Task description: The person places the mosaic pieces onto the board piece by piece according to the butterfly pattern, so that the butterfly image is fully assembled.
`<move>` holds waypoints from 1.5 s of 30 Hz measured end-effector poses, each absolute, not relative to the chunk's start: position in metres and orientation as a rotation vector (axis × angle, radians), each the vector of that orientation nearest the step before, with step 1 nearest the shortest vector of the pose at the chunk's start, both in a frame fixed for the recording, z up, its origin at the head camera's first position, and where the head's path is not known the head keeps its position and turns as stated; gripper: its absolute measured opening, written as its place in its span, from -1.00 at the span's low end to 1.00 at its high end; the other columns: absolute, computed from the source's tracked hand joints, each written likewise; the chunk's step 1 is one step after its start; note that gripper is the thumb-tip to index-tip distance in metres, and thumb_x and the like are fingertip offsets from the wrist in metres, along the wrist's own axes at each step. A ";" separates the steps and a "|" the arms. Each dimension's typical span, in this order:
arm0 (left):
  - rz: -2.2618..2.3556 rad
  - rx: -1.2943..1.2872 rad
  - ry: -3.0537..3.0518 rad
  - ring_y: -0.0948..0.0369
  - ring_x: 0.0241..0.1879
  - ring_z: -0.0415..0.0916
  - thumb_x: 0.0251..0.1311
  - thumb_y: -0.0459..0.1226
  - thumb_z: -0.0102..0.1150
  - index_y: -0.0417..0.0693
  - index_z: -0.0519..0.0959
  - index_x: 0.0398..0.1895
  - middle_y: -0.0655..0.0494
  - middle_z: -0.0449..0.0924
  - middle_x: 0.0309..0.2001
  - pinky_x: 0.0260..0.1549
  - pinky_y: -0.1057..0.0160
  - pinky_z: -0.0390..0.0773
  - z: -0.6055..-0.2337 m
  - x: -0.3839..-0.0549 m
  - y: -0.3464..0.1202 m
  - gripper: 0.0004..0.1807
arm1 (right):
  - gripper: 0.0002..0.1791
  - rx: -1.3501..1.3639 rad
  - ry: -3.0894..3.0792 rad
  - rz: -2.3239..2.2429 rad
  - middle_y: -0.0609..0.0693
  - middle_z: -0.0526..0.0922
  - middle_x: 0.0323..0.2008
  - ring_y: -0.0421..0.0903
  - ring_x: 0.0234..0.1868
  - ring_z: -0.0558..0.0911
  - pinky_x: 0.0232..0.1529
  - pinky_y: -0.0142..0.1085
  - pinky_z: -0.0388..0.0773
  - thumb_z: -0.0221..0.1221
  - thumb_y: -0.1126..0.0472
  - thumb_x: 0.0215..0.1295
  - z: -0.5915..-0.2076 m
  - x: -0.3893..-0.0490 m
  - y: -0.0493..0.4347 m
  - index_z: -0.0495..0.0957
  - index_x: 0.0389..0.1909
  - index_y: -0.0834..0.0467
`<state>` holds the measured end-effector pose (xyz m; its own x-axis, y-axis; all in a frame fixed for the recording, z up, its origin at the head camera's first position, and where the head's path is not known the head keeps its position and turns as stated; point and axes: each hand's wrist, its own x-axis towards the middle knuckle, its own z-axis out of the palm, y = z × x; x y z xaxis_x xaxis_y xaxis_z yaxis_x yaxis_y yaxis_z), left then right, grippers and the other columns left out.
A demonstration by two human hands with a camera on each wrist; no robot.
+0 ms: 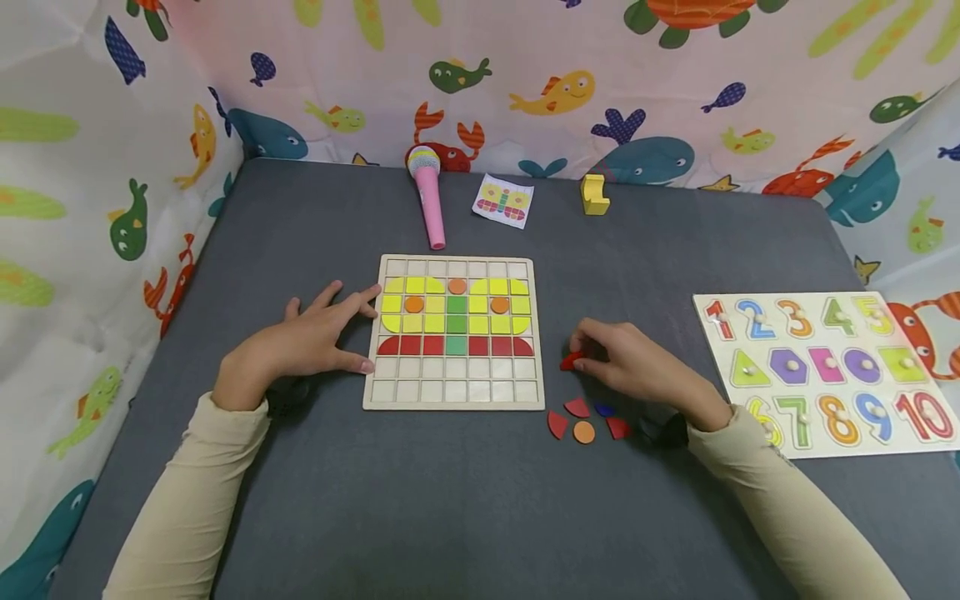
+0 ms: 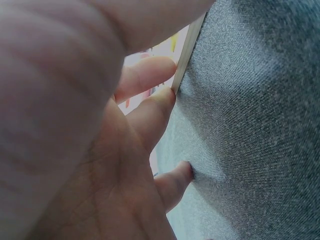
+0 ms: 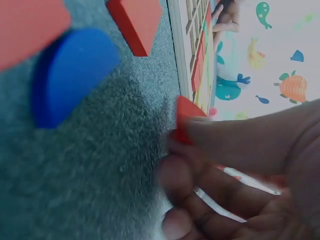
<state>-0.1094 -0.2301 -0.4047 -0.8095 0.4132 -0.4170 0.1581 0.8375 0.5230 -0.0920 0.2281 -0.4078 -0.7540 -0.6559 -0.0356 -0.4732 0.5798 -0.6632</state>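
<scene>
A wooden grid board (image 1: pixel 453 400) lies flat, its upper rows filled with yellow, green, orange and red pieces and its two front rows bare. At its left edge is my left hand (image 1: pixel 307 337), fingers spread and the fingertips and thumb touching the frame. My right hand (image 1: pixel 633 367) pinches a red quarter-round piece (image 3: pixel 187 112) between thumb and fingers, just right of the board. In front of that hand lie several loose pieces: red quarter-rounds (image 1: pixel 557 424), an orange disc (image 1: pixel 583 432) and a blue piece (image 3: pixel 75 72), partly covered by the hand in the head view.
A number and shape puzzle board (image 1: pixel 817 375) lies at the right, beside the right forearm. Behind the grid board are a pink toy microphone (image 1: pixel 430 200), a pattern card (image 1: pixel 504 201) and a yellow block (image 1: pixel 595 196). A sea-animal curtain (image 1: pixel 525 108) borders the grey table.
</scene>
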 end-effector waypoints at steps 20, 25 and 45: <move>0.603 0.392 2.471 -0.30 0.67 -0.50 0.15 0.09 0.61 0.12 0.01 0.75 -0.19 0.00 0.70 0.35 -0.63 -0.51 -0.403 -0.109 -0.220 0.23 | -0.74 -1.172 2.416 -1.161 0.00 0.73 -0.12 -0.08 -0.18 0.60 -0.08 -0.16 0.63 0.32 0.47 0.41 -0.394 -0.123 0.147 0.68 0.08 0.32; 0.581 0.379 2.473 -0.29 0.67 -0.52 0.15 0.09 0.61 0.12 0.00 0.75 -0.17 -0.03 0.71 0.35 -0.62 -0.52 -0.407 -0.111 -0.222 0.24 | -0.82 -1.233 2.378 -1.216 -0.03 0.72 -0.20 -0.13 -0.22 0.62 -0.09 -0.18 0.63 0.35 0.40 0.44 -0.394 -0.124 0.115 0.69 0.00 0.28; 0.608 0.398 2.477 -0.32 0.67 -0.50 0.21 0.03 0.58 0.10 -0.02 0.75 -0.17 0.09 0.68 0.32 -0.66 -0.51 -0.398 -0.106 -0.226 0.20 | -0.90 -1.288 2.326 -1.047 -0.04 0.76 -0.26 -0.15 -0.25 0.62 -0.13 -0.46 0.56 0.34 0.34 0.46 -0.401 -0.110 0.015 0.74 -0.08 0.23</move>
